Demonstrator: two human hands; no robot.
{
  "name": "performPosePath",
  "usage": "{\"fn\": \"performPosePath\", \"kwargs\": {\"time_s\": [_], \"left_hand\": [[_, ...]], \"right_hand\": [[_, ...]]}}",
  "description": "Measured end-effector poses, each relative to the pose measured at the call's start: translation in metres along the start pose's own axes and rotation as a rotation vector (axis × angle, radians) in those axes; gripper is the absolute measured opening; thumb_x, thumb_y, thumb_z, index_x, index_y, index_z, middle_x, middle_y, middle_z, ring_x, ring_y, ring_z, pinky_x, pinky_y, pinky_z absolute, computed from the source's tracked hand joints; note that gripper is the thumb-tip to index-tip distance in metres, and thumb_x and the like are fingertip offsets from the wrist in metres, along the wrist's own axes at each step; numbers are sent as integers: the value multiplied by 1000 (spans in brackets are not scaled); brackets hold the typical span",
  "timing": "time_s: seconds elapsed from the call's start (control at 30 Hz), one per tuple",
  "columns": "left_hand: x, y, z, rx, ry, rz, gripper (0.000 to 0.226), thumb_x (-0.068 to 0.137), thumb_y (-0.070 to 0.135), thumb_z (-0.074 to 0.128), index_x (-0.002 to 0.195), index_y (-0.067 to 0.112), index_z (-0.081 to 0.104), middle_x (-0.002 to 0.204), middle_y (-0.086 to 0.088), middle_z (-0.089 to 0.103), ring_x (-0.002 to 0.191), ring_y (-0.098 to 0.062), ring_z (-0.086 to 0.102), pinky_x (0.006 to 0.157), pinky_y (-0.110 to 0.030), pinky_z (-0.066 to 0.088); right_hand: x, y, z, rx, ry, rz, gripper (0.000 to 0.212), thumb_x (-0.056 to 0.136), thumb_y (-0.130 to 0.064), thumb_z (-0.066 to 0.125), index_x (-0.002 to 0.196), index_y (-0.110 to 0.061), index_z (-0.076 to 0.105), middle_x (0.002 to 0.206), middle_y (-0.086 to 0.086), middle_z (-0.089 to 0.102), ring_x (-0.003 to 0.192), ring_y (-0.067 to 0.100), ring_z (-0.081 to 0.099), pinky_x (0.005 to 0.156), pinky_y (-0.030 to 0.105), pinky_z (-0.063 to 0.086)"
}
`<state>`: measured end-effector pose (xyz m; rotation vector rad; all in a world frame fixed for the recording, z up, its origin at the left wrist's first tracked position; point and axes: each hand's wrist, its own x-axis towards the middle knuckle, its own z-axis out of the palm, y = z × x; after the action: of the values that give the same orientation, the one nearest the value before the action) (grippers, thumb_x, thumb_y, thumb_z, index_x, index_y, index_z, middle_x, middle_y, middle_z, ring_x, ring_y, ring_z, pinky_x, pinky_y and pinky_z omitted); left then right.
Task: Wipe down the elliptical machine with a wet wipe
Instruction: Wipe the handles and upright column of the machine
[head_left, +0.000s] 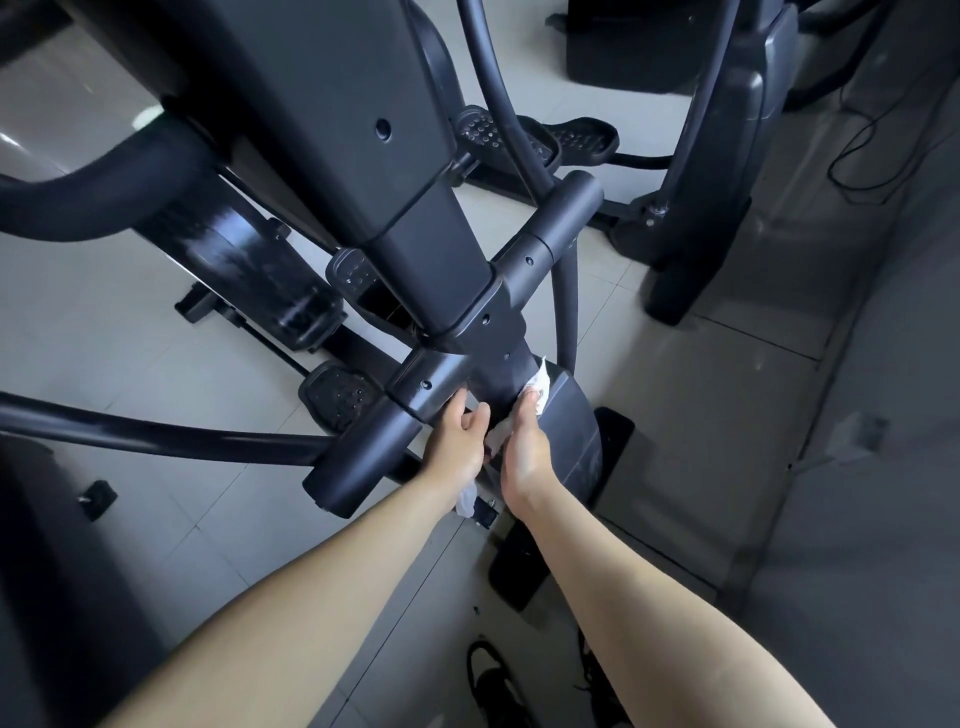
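The dark elliptical machine fills the view from above, its centre column running down to a cross tube. Both my hands are on the column just below that tube. My right hand presses a white wet wipe against the column's right side, fingers curled over it. My left hand grips the column's left side, fingertips at the tube joint. More white wipe shows between the hands and hangs under my left wrist. Whether it is one wipe or two cannot be told.
Foot pedals lie left of the column on the pale tiled floor. A long handle bar crosses at the left. A second machine stands at the upper right, with a cable on the floor beyond. My shoes show at the bottom.
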<state>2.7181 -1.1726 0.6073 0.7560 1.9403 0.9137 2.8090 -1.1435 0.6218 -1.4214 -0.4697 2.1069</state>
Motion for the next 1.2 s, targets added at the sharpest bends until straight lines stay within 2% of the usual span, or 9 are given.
{"fn": "performPosePath", "kwargs": {"time_s": [0.07, 0.2, 0.4, 0.5, 0.6, 0.73, 0.97, 1.07, 1.2], "left_hand": [[1, 0, 0, -38, -21, -14, 41, 107, 27, 44, 143, 45, 44, 95, 14, 62, 84, -10, 60, 77, -37, 58], [0, 1, 1, -62, -25, -29, 40, 108, 29, 45, 146, 41, 44, 129, 10, 65, 111, -13, 67, 86, -39, 62], [1, -3, -1, -62, -25, -2, 48, 107, 29, 45, 152, 46, 37, 114, 11, 61, 100, -12, 59, 90, -45, 61], [0, -2, 1, -18, -3, 32, 49, 106, 28, 44, 151, 46, 36, 97, -7, 61, 87, -20, 58, 91, -48, 56], [2, -5, 0, 5, -16, 5, 43, 104, 30, 46, 144, 47, 43, 105, -9, 70, 96, -25, 68, 94, -47, 56], [3, -5, 1, -135, -47, -40, 28, 107, 40, 44, 127, 34, 64, 112, 11, 75, 110, -10, 68, 89, -29, 52], [5, -6, -2, -69, -30, 5, 39, 107, 33, 45, 143, 49, 46, 103, 19, 65, 96, -10, 63, 89, -49, 60], [3, -6, -1, -31, -24, 14, 44, 106, 32, 45, 146, 50, 40, 84, 18, 50, 84, -13, 51, 89, -54, 56], [2, -9, 5, -24, -34, -29, 42, 103, 35, 47, 144, 45, 42, 94, 11, 67, 88, -19, 65, 90, -56, 58]], "right_hand": [[-3, -4, 1, 47, -33, -11, 60, 104, -62, 31, 88, -15, 64, 75, -1, 74, 72, 13, 72, 57, 23, 54], [-13, -31, 18, 123, -91, -111, 35, 102, -62, 41, 103, -38, 66, 85, -25, 75, 86, -2, 72, 78, 30, 53], [-4, -31, 6, 89, 11, -103, 31, 107, -56, 32, 104, -40, 58, 82, -21, 69, 57, -7, 67, 50, 16, 51], [-4, -9, -1, 19, 24, -50, 43, 108, -57, 26, 99, -33, 61, 69, -19, 73, 64, -6, 68, 61, 20, 51], [-9, 16, 2, 45, -59, 14, 66, 103, -65, 32, 118, -13, 70, 100, -1, 79, 88, 9, 75, 75, 29, 57], [-17, 9, 16, 98, -93, -61, 61, 88, -79, 52, 130, -38, 66, 130, -16, 68, 124, 5, 61, 109, 42, 47], [-3, -26, 11, 3, -19, -96, 46, 103, -65, 34, 101, -30, 63, 81, -15, 74, 64, -5, 69, 50, 15, 52], [3, -14, -1, -91, 20, -38, 49, 105, -62, 29, 96, -24, 59, 78, -6, 63, 67, 2, 64, 59, 17, 50], [1, 2, -8, 17, -55, -26, 45, 109, -51, 30, 107, -23, 65, 88, -2, 77, 71, 0, 72, 54, 15, 52]]}}
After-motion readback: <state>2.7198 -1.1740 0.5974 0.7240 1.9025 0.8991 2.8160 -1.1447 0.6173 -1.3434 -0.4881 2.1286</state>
